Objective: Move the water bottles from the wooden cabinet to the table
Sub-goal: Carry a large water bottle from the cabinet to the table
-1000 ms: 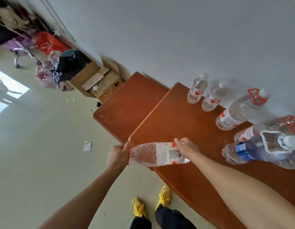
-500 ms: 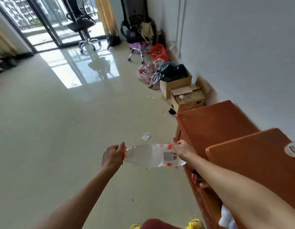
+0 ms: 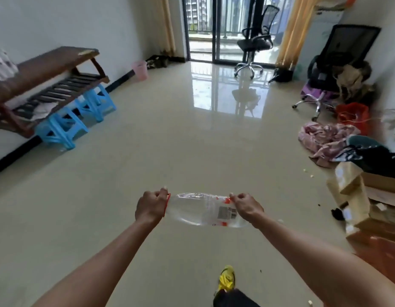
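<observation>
Holding the water bottle (image 3: 201, 209) sideways over the floor (image 3: 170, 151), long axis left-right: left hand (image 3: 149, 207) curled round its red-handled neck, right hand (image 3: 246, 207) gripping the labelled end. Wooden worktop (image 3: 48, 63) sits off to the left, so I'd guess cap end leads.

Cap end of water bottle (image 3: 203, 209) hidden inside left hand (image 3: 149, 206); wooden cabinet (image 3: 384, 255) corner cropped, blurred.

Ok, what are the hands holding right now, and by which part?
One clear water bottle, lying level between both hands: the left hand grips the neck end at the red handle, and the right hand grips the base end by the label.
</observation>
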Demonstrator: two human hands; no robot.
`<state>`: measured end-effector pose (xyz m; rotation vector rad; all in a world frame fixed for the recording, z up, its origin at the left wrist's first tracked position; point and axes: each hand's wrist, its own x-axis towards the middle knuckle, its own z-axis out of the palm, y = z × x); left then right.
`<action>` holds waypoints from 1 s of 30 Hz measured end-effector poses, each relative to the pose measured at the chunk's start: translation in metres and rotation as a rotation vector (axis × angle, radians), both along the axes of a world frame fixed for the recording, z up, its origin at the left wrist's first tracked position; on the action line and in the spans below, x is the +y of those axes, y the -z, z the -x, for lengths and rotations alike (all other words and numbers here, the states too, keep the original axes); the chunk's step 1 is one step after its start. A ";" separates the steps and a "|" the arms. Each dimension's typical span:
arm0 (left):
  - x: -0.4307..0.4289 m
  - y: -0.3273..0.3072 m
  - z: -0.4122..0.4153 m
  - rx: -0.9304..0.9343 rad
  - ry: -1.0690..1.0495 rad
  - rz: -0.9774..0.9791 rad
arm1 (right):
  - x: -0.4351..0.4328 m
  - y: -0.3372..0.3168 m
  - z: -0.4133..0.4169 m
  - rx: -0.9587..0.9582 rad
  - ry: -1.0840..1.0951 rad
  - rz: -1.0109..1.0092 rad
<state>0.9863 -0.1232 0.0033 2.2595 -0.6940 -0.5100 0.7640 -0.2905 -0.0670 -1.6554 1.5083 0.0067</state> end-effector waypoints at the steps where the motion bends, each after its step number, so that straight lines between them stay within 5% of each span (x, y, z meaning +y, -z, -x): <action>1: 0.000 0.002 -0.019 -0.011 -0.028 -0.011 | -0.006 0.001 -0.025 -0.003 -0.034 0.001; 17: -0.067 -0.009 -0.365 -0.077 -0.514 -0.060 | -0.147 -0.021 -0.476 -0.040 -0.435 -0.064; 20: -0.077 -0.004 -0.422 -0.079 -0.579 -0.062 | -0.175 0.018 -0.557 -0.090 -0.423 -0.111; 30: -0.128 0.019 -0.663 -0.080 -0.607 -0.036 | -0.216 -0.008 -0.800 -0.010 -0.511 0.056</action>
